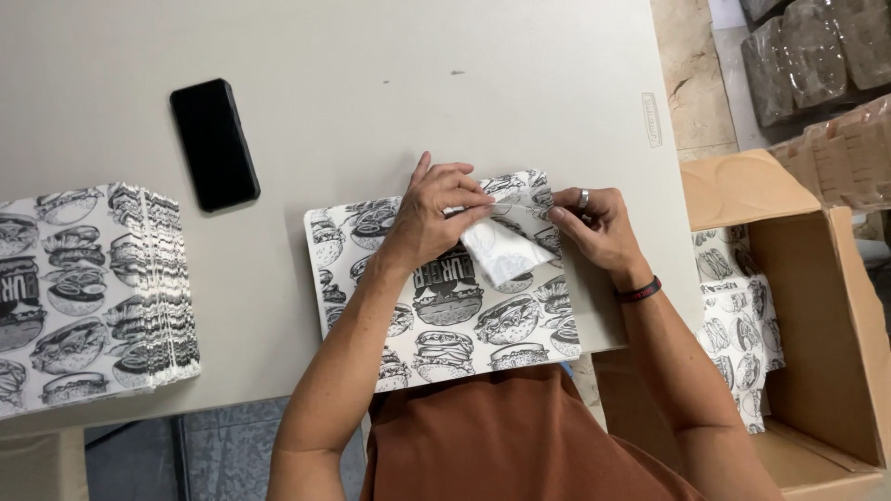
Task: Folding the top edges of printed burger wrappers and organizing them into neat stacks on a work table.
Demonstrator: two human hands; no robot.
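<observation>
A printed paper sheet (445, 306), covered in black-and-white burger drawings, is lying flat on the grey table (371, 83) directly in front of the person, its near edge hanging slightly over the table's front edge. Its upper right corner is being turned over so that a plain white folded flap (501, 250) is showing, and that flap is sitting right between the two hands. The left hand (432, 218) is resting on the sheet just left of the flap, its fingers (464, 190) curled together and pinching the top edge of the folded paper, so they are closed on the sheet rather than spread. The right hand (599, 227) is lying just right of the flap, wearing a ring and a dark wristband, with its fingertips bent down and pressing on the sheet's right edge; whether it is gripping the paper or only pushing on it, the view is not showing clearly. A stack of the same printed sheets (93, 288) is sitting at the left end of the table, a black phone (213, 144) is lying face down beyond it, and an open cardboard box (817, 325) holding more printed paper is standing to the right, beside the table
</observation>
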